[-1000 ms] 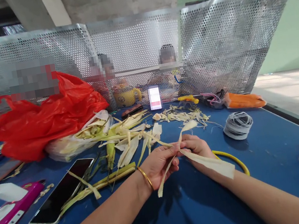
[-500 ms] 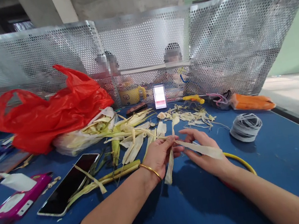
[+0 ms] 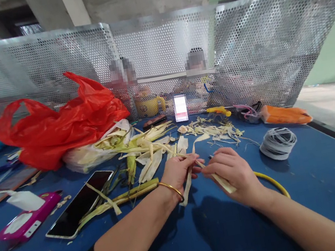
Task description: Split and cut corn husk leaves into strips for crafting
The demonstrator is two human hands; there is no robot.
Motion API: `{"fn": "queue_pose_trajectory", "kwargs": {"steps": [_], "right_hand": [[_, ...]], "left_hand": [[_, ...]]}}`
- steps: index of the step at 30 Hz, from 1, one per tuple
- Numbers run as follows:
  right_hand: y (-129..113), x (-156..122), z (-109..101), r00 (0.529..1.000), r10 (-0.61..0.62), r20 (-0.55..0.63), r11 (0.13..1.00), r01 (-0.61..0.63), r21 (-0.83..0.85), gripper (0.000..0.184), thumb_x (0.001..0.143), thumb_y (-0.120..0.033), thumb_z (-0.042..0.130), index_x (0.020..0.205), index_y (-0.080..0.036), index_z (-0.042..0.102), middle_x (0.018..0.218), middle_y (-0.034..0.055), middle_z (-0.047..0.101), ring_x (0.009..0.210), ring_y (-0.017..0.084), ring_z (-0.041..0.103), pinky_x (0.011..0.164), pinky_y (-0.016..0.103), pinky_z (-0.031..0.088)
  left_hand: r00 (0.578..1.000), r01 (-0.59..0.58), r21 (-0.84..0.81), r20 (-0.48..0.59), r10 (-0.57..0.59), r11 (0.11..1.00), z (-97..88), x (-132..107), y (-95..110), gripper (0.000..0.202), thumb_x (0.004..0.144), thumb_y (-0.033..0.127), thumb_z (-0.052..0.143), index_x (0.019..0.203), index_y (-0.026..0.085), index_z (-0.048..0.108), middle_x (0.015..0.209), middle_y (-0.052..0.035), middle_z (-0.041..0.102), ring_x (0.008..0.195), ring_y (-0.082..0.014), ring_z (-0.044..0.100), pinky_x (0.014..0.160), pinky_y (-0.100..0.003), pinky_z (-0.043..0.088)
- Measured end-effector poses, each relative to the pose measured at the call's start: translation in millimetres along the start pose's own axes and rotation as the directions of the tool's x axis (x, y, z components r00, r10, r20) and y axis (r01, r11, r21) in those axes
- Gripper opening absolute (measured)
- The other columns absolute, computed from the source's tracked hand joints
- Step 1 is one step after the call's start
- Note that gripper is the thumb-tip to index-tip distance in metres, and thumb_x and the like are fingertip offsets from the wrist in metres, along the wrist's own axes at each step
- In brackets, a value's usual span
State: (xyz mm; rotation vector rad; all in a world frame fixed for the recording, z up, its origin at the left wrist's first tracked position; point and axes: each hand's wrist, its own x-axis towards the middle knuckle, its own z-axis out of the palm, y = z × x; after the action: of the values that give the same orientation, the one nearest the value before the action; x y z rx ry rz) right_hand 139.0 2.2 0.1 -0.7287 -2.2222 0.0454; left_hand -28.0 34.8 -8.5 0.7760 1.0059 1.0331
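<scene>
Pale corn husk strips cross between my two hands, above the blue table. My left hand point(image 3: 183, 171), with a gold bangle at its wrist, pinches them where they meet; one husk strip point(image 3: 188, 189) hangs down beneath it and another sticks up beyond the fingers. My right hand point(image 3: 229, 171) is closed around a separate husk strip point(image 3: 224, 182), whose wide end pokes out below the fingers. Just beyond my left hand lies a heap of loose corn husks point(image 3: 148, 163). A yellow hoop-like thing point(image 3: 273, 182) shows partly behind my right wrist.
A red plastic bag point(image 3: 66, 121), a dark phone point(image 3: 81, 205) and a purple power strip point(image 3: 30, 221) lie left. Husk scraps point(image 3: 216, 127), a lit phone point(image 3: 180, 108) and a yellow glue gun point(image 3: 219, 111) are farther back. White string point(image 3: 277, 143) sits right. People sit behind the perforated metal screen point(image 3: 162, 40).
My right hand's fingers have closed over the husk strip, which lay across the open palm before. The strip now points more downward. My left hand keeps its pinch.
</scene>
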Motion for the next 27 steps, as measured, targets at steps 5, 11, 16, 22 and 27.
{"fn": "queue_pose_trajectory", "kwargs": {"steps": [5, 11, 16, 22, 27], "right_hand": [[0.4, 4.9, -17.3, 0.839, 0.428, -0.335, 0.903, -0.381, 0.2, 0.038, 0.096, -0.04, 0.037, 0.085, -0.02, 0.068, 0.065, 0.0024, 0.059, 0.065, 0.017, 0.056, 0.068, 0.032, 0.043], [8.9, 7.3, -9.9, 0.862, 0.477, -0.174, 0.879, -0.466, 0.1, 0.016, 0.085, -0.034, 0.06, 0.084, -0.022, 0.072, 0.078, 0.0029, 0.062, 0.075, 0.017, 0.058, 0.07, 0.029, 0.044], [3.9, 5.5, 3.2, 0.827, 0.55, 0.113, 0.778, -0.557, 0.291, 0.02, 0.082, -0.036, 0.062, 0.074, -0.019, 0.068, 0.064, -0.001, 0.058, 0.059, 0.012, 0.051, 0.055, 0.024, 0.041], [-2.0, 6.7, -2.0, 0.794, 0.604, -0.075, 0.762, -0.546, 0.349, 0.023, 0.086, -0.035, 0.056, 0.07, -0.019, 0.055, 0.057, -0.004, 0.05, 0.052, 0.01, 0.044, 0.049, 0.021, 0.037], [-6.4, 2.7, -2.8, 0.876, 0.476, -0.079, 0.879, -0.477, 0.009, 0.013, 0.09, -0.028, 0.052, 0.085, -0.021, 0.062, 0.072, 0.0, 0.067, 0.063, 0.013, 0.059, 0.057, 0.023, 0.041]], "left_hand": [[0.999, -0.03, 0.132, -0.021, 0.033, 0.991, 0.9, -4.1, 4.6, 0.02, 0.073, 0.029, 0.072, 0.079, 0.009, 0.07, 0.082, -0.0124, 0.074, 0.05, -0.0116, 0.064, 0.043, -0.018, 0.044], [0.975, -0.073, 0.391, 0.223, -0.017, 0.918, 15.3, -25.9, -1.4, 0.025, 0.082, 0.032, 0.059, 0.073, 0.011, 0.071, 0.074, -0.0105, 0.073, 0.045, -0.0116, 0.061, 0.04, -0.018, 0.04], [0.929, -0.196, 0.595, 0.368, -0.047, 0.779, 20.1, -35.0, -18.9, 0.027, 0.078, 0.029, 0.061, 0.056, 0.016, 0.067, 0.055, -0.0044, 0.067, 0.039, -0.0116, 0.056, 0.041, -0.019, 0.039], [0.954, 0.012, 0.522, 0.248, -0.166, 0.853, 17.3, -25.8, -19.9, 0.043, 0.086, 0.04, 0.049, 0.059, 0.013, 0.067, 0.059, -0.0089, 0.069, 0.033, -0.0098, 0.05, 0.034, -0.019, 0.03], [0.965, 0.191, 0.198, 0.143, -0.221, 0.961, 8.2, -12.5, -10.6, 0.029, 0.086, 0.032, 0.051, 0.078, 0.011, 0.07, 0.078, -0.0115, 0.074, 0.046, -0.0109, 0.061, 0.039, -0.017, 0.038]]}}
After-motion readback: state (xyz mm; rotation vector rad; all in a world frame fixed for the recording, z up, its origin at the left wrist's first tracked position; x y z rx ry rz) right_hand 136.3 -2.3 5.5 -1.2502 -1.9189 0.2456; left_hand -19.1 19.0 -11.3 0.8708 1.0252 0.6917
